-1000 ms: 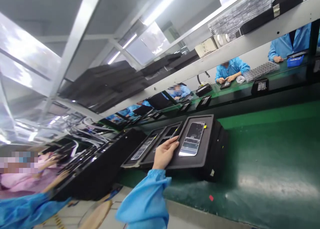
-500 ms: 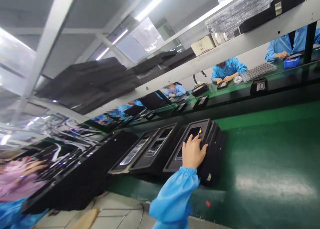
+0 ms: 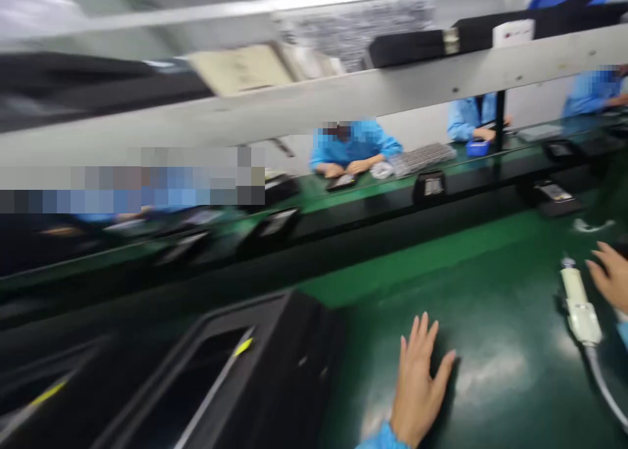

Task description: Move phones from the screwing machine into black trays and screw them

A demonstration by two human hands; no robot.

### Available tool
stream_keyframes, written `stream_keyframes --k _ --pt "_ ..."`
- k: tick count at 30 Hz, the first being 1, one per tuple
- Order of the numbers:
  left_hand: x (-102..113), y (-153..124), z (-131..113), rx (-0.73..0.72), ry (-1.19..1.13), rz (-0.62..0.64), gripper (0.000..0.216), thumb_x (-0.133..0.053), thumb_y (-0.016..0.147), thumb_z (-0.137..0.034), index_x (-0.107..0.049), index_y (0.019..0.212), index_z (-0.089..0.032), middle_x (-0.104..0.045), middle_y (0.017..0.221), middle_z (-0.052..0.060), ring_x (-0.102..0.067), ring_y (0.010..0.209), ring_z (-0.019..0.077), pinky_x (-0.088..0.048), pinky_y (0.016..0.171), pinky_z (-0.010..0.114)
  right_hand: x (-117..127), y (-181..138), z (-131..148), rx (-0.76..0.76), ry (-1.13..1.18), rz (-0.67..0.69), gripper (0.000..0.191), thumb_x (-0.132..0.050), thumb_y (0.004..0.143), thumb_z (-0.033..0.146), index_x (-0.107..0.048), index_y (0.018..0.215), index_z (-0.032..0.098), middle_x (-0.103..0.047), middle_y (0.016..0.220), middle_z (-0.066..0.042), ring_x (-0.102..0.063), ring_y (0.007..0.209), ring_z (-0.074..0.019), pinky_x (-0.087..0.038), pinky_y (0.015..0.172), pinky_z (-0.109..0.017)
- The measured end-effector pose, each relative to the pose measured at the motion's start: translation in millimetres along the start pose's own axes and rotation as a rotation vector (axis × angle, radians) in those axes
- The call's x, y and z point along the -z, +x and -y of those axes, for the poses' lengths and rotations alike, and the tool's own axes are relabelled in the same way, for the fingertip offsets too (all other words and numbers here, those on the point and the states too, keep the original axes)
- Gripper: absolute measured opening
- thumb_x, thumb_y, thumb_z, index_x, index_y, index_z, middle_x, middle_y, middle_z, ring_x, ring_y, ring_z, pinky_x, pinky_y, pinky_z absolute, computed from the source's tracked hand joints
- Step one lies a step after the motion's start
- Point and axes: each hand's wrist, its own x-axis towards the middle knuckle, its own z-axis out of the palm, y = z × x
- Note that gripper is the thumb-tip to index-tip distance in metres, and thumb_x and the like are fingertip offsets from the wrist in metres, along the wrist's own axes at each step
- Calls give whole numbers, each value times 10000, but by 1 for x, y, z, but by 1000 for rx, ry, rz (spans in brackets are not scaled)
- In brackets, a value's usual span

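The left hand [image 3: 419,387] lies flat and empty on the green worktop [image 3: 490,318], fingers spread, just right of a black tray [image 3: 235,383]; the tray is blurred, with a dark recess and a yellow tab; the right hand [image 3: 608,279], loose and holding nothing, hovers beside a white tool [image 3: 579,308] with a cable.

Green belt [image 3: 490,344], black tray [image 3: 275,364] with yellow tab [image 3: 244,347], blue sleeve [image 3: 383,439], white tool [image 3: 580,308]
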Motion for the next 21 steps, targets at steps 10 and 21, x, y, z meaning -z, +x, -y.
stream_keyframes --k 10,21 --pt "-65 57 -50 -109 124 185 533 -368 927 -448 -352 1430 -270 -248 1534 21 -221 1432 318 -207 1113 674 -70 158 32 131 -425 643 340 -621 784 3 -601 1115 74 -561 1191 -171 -517 1162 -285 -434 970 -423" --pt "-74 60 -39 -99 63 130 502 -406 907 -380 -456 1385 -233 -365 1498 76 -283 1409 319 -156 1132 644 -47 168 115 405 -211 687 160 -516 909 125 -582 1052 100 -580 1054 -100 -556 960 -188 -482 813 -317"
